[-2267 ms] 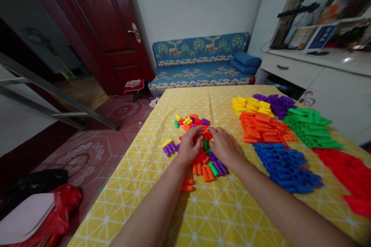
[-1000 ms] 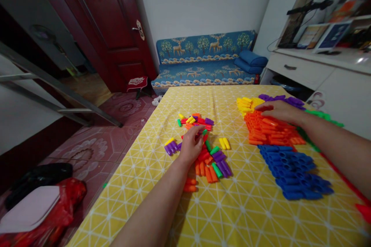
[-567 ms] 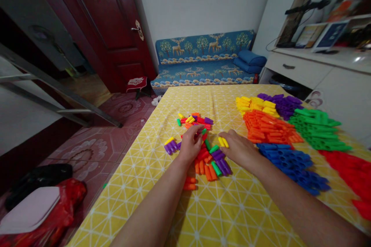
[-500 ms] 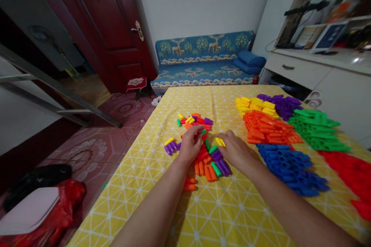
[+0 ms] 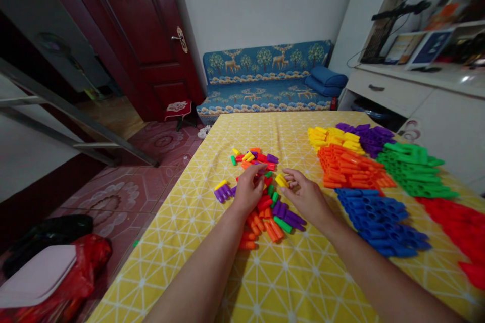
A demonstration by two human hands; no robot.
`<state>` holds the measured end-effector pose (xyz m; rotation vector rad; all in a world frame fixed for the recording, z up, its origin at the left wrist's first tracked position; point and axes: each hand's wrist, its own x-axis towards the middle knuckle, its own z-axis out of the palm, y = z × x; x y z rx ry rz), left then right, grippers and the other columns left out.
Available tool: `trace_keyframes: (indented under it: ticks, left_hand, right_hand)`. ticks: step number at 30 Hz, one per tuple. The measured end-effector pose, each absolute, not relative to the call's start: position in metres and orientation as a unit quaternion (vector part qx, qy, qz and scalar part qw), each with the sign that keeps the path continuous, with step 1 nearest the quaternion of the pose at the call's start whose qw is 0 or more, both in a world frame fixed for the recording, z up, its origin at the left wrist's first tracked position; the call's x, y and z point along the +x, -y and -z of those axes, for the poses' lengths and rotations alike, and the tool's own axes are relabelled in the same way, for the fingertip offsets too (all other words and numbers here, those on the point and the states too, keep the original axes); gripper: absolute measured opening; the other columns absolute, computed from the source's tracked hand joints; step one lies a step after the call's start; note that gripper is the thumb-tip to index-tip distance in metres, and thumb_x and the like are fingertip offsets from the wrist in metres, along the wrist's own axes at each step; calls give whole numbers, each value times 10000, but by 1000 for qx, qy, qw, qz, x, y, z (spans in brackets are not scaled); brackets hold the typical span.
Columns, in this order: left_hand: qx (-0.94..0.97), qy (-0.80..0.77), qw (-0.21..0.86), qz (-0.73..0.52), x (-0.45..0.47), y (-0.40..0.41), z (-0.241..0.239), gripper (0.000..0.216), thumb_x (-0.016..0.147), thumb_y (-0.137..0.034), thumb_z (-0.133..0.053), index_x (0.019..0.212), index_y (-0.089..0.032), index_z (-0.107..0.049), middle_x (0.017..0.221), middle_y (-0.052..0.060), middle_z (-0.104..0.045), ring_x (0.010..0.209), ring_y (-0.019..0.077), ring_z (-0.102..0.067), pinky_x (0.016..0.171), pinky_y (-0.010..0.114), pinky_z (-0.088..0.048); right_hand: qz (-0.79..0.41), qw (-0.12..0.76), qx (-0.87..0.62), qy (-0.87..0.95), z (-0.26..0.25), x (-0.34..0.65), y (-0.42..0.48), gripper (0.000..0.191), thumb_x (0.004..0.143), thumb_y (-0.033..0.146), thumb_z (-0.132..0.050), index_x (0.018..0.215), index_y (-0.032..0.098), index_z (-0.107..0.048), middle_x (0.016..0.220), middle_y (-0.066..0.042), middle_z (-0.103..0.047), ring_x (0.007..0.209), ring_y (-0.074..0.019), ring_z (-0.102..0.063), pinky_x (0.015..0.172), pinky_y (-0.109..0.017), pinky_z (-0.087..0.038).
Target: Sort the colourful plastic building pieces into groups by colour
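My right hand point(image 5: 305, 194) has a small yellow plastic building piece point(image 5: 281, 180) between thumb and fingers, just above the right side of a mixed pile. My left hand point(image 5: 250, 189) rests over the left side of that pile, its thumb and fingers apart and curved; what lies under its palm is hidden. Between and below the hands are orange pieces point(image 5: 273, 229), purple pieces point(image 5: 290, 216), a green piece point(image 5: 283, 225) and red pieces point(image 5: 264, 203). Left of my left hand lie purple pieces point(image 5: 223, 193) with a yellow one against them.
Sorted heaps stand on the right of the yellow tablecloth point(image 5: 182, 272): yellow point(image 5: 333, 139), purple point(image 5: 367, 136), orange point(image 5: 350, 166), green point(image 5: 415, 169), blue point(image 5: 379, 222) and red point(image 5: 460, 227). More mixed pieces point(image 5: 257, 157) lie beyond my left hand. A blue sofa point(image 5: 265, 93) stands behind the table.
My right hand has lifted slightly and shifted left with its fingers more extended, bringing the yellow piece along. Orange, purple and green pieces in the pile have shifted a little. My left hand stays nearly still.
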<state>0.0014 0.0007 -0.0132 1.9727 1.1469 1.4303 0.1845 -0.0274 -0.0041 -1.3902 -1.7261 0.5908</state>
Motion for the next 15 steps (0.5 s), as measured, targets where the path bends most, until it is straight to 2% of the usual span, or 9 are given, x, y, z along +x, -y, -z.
trace_keyframes:
  ticks: [7,11,15]
  left_hand:
    - [713,-417,227,-516,2,-1,13,395,775,-15,-534,1116,-182,-643,1087,85,-691,971,206,-655,833,336,-537]
    - [713,-423,222,-513,2,1,10,376,796,-29,-529,1116,-188,-645,1086,83,-695,982,206,-655,840,336,-534]
    - [716,-425,214,-511,3,1,9,354,813,-33,-516,1101,-190,-651,1082,75,-700,997,197,-652,867,333,-525]
  right_hand:
    - [-62,400,-602,688,-45,259,-34,418,712,286,-703,1120,211,-655,976,-65,-718,862,-219,-676,797,-364,-530]
    - [2,335,-676,656,-66,313,-93,364,737,285,-697,1086,191,-657,968,-109,-716,835,-240,-661,757,-393,-505]
    - [49,265,-731,627,-70,345,-140,306,728,288,-692,1030,247,-656,938,-108,-695,946,-331,-628,794,-506,-475]
